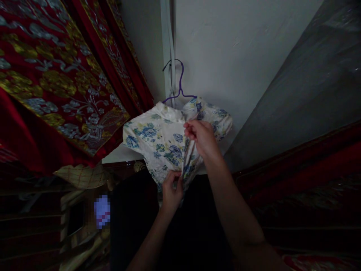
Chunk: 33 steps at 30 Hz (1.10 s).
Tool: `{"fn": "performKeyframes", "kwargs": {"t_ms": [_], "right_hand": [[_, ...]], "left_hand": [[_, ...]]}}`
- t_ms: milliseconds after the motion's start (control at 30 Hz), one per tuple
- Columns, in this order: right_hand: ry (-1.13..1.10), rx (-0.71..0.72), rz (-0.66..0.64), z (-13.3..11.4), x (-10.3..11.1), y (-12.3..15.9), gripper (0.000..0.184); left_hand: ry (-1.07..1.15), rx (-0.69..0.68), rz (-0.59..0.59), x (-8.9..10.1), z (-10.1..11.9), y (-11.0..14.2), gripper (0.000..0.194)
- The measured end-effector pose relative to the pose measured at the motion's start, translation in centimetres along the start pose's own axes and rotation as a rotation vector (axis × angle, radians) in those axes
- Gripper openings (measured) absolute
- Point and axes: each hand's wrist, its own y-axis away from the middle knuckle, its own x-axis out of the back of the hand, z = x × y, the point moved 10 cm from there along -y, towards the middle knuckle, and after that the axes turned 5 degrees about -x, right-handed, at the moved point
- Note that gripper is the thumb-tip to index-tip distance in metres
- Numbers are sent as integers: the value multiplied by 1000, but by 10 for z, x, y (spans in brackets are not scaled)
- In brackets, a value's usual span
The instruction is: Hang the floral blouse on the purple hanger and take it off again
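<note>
A white short-sleeved shirt (158,139) with blue flowers hangs on a purple hanger (181,79) against the wall. Its front edges part along the middle, below the collar. My right hand (201,136) is closed on the front edge near the collar, fingers curled. Lower down, my left hand (172,188) pinches the same front opening between thumb and fingers. Whether a button lies under either set of fingertips is too dark and small to see.
Red cloth embroidered in gold and silver (56,75) hangs at the left. A pale strap (171,41) runs down the wall to the hanger. Greyish plastic sheeting (304,82) covers the right side. Below left stands a wooden piece of furniture (64,214) beside a blurred-out patch.
</note>
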Motion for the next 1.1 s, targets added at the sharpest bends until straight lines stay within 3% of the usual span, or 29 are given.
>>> {"fn": "performKeyframes", "kwargs": {"t_ms": [100, 200, 233, 333, 367, 433, 500, 600, 767, 933, 1033, 1100], "right_hand": [[40, 145, -56, -39, -21, -12, 24], [77, 217, -105, -44, -30, 4, 26], [81, 226, -120, -41, -31, 12, 25], [101, 252, -178, -34, -33, 32, 22], [120, 274, -194, -36, -34, 36, 22], [175, 339, -203, -45, -35, 40, 22], [233, 394, -166, -51, -32, 38, 22], [312, 418, -79, -42, -24, 32, 26], [296, 388, -7, -13, -16, 38, 31], [246, 403, -29, -23, -20, 34, 29], [307, 375, 3, -7, -13, 19, 32], [335, 306, -4, 19, -6, 12, 33]], "left_hand": [[-25, -13, -42, -3, 2, -10, 13], [-29, -49, -173, -5, 25, -40, 11], [-26, -85, -203, -2, 40, -54, 13], [-11, -312, -62, 30, 105, -105, 44], [-21, -399, -9, 40, 128, -121, 46], [-125, -567, 13, 49, 168, -144, 32], [-234, -646, -20, 49, 189, -159, 19], [-325, -653, -52, 50, 195, -162, 10], [-305, -580, 11, 62, 179, -147, 8], [-331, -605, -75, 50, 182, -149, 6], [-371, -691, 62, 58, 199, -143, 9], [-332, -701, 211, 77, 203, -139, 12]]}}
